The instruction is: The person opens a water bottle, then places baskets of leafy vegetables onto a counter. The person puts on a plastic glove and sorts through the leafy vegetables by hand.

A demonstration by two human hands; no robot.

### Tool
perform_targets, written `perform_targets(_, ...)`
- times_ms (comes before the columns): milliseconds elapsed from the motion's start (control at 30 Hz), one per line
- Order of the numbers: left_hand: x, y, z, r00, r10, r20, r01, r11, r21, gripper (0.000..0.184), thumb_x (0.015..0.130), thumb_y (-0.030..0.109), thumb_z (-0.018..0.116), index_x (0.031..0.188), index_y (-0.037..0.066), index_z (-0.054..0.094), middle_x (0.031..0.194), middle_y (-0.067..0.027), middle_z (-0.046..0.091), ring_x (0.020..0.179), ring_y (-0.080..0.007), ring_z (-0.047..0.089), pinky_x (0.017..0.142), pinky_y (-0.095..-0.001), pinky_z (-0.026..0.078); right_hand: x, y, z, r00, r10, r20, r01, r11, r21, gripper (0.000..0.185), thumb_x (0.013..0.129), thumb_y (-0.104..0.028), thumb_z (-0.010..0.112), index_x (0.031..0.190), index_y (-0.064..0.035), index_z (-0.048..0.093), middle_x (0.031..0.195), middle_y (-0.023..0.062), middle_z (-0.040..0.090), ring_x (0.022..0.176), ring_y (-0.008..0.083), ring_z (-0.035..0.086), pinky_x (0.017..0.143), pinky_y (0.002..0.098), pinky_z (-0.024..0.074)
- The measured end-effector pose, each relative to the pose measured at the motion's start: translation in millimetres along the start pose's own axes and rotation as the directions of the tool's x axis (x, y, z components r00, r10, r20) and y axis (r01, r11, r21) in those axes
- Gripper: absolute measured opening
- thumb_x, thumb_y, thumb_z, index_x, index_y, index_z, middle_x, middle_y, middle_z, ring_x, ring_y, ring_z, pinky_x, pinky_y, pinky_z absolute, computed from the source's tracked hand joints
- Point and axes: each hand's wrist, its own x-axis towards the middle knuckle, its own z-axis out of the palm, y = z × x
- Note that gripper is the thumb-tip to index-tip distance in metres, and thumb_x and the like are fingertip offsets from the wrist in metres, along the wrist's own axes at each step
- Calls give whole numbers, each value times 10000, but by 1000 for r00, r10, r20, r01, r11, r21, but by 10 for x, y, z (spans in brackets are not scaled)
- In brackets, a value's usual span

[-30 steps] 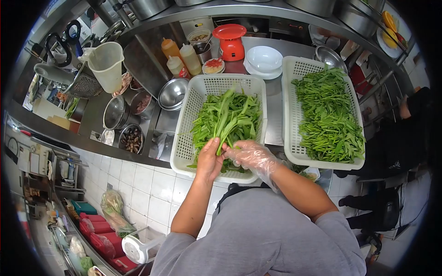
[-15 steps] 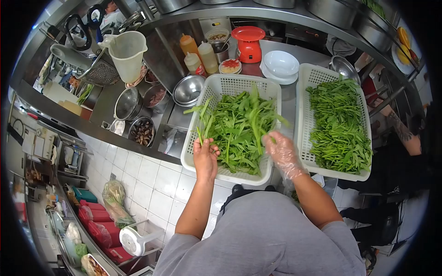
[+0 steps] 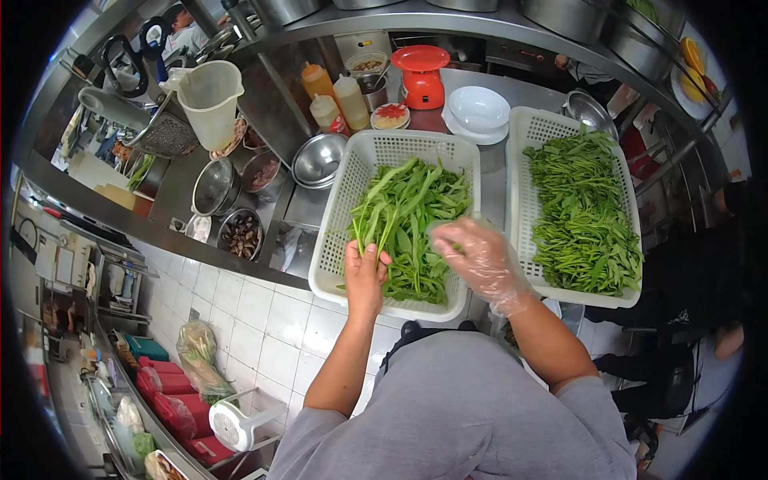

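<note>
In the head view, my bare left hand (image 3: 366, 276) pinches the stems of a small bunch of leafy greens (image 3: 381, 220), which look like water spinach. The bunch leans up and over the near-left part of a white perforated basket (image 3: 330, 240) holding more loose greens (image 3: 424, 248). Above that basket's right side is my right hand (image 3: 478, 258) in a clear plastic glove. Its fingers are partly bent and apart, with no greens seen in them. To the right, a second white basket (image 3: 522, 188) is filled with bundled green stems and leaves (image 3: 584, 216).
Behind the baskets stand white bowls (image 3: 478, 110), a red scale (image 3: 420, 76), squeeze bottles (image 3: 349, 100) and a plate of chopped food (image 3: 390, 117). Metal bowls (image 3: 320, 160) sit to the left. A steel shelf (image 3: 384, 18) runs overhead. A person in dark clothes (image 3: 680, 256) is at the right.
My right hand has let go of the greens it held and moved slightly left. More stems now stand in my left hand, which has shifted a little right.
</note>
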Motion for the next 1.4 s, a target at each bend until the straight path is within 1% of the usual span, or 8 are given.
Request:
perform_targets(167, -118, 36, 181, 997, 55, 58, -74, 918, 390, 115, 947, 145, 461, 1044, 87, 445, 722, -4, 538, 558, -39, 445, 462, -173, 333, 84, -28, 183, 930, -266, 253, 302, 946, -115, 291, 726, -138, 679, 1013, -130, 631, 778, 57, 576, 613, 224, 595, 520, 333, 500)
perform_targets(300, -116, -11, 184, 998, 24, 58, -44, 922, 384, 112, 949, 147, 451, 1031, 72, 437, 675, -4, 526, 519, -47, 441, 445, -190, 349, 159, -66, 243, 864, -311, 396, 398, 904, -158, 260, 706, -144, 674, 961, -153, 621, 705, 43, 514, 566, 234, 567, 480, 349, 473)
perform_targets(833, -188, 7, 337, 978, 73, 197, -165, 847, 506, 148, 952, 211, 459, 950, 63, 451, 662, -12, 536, 528, -77, 481, 479, -220, 395, 99, -60, 84, 924, -153, 352, 199, 975, -97, 76, 719, -137, 634, 779, -98, 612, 706, 83, 536, 623, 279, 591, 554, 409, 482)
perform_targets(933, -136, 121, 334, 994, 62, 92, -96, 898, 429, 143, 955, 219, 446, 935, 78, 442, 662, -15, 533, 523, -84, 486, 465, -221, 394, 78, 84, -11, 973, 156, 168, -165, 986, 39, 113, 786, -117, 617, 860, -33, 632, 821, 125, 617, 741, 229, 603, 678, 324, 484)
perform_targets(1000, 17, 116, 118, 994, 58, 92, -64, 996, 61, 113, 955, 205, 446, 958, 93, 455, 697, -17, 547, 564, -88, 508, 478, -221, 401, 121, 189, -281, 958, 278, 66, -275, 836, 474, 131, 843, -145, 596, 885, -32, 648, 826, 31, 621, 811, 157, 584, 733, 296, 472)
perform_targets(1067, 77, 209, -21, 992, -56, 112, 84, 960, -266, 89, 944, 180, 470, 979, 98, 470, 756, -16, 565, 625, -91, 529, 521, -223, 425, 213, 76, -671, 824, 562, 76, -486, 630, 606, 143, 858, -204, 583, 853, -79, 650, 789, -22, 579, 688, 78, 491, 619, 232, 402)
perform_targets(1267, 82, 70, -156, 922, -384, 50, 385, 923, -19, 59, 922, 158, 511, 973, 136, 489, 782, 8, 563, 663, -99, 544, 565, -256, 463, 148, 405, -975, 724, 689, 38, -446, 424, 788, 155, 857, -234, 568, 907, -103, 634, 782, -49, 542, 646, 52, 401, 563, 209, 315)
perform_targets(1400, 116, -6, -85, 917, -393, 68, 381, 914, 138, 37, 923, 148, 498, 918, 151, 462, 641, 41, 433, 537, -60, 438, 416, -199, 328, 47, 654, -936, 719, 663, 209, -461, 230, 857, 142, 847, -215, 578, 899, -90, 620, 817, -13, 570, 677, 83, 437, 588, 226, 346)
